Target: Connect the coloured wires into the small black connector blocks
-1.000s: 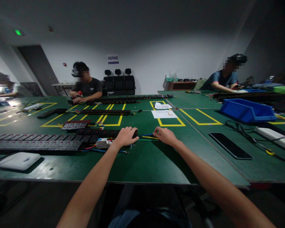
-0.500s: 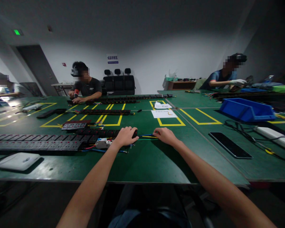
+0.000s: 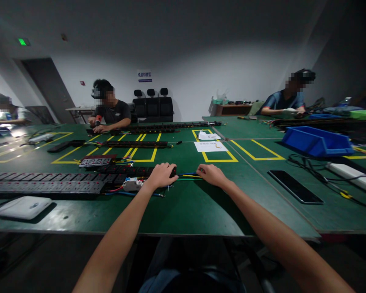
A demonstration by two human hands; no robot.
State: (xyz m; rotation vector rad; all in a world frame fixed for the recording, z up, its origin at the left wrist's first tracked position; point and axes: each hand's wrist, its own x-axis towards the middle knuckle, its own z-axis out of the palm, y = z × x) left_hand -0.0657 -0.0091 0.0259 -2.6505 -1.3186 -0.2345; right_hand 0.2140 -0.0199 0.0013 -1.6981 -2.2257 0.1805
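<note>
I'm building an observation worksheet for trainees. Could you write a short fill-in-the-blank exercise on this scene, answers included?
1. The person's bare left hand holds the end of a long, straight socket strip coloured ____.
2. A flat, rectangular dark-screened device lies to the ____ of the bare right hand, which pinches thin blue and yellow wires.
3. The tape outlines on the flat green tabletop are ____.

Missing words: black; right; yellow.

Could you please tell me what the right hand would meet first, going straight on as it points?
Past the wires it holds, the right hand would probably meet the left hand or black strip first; depth is unclear.
</note>
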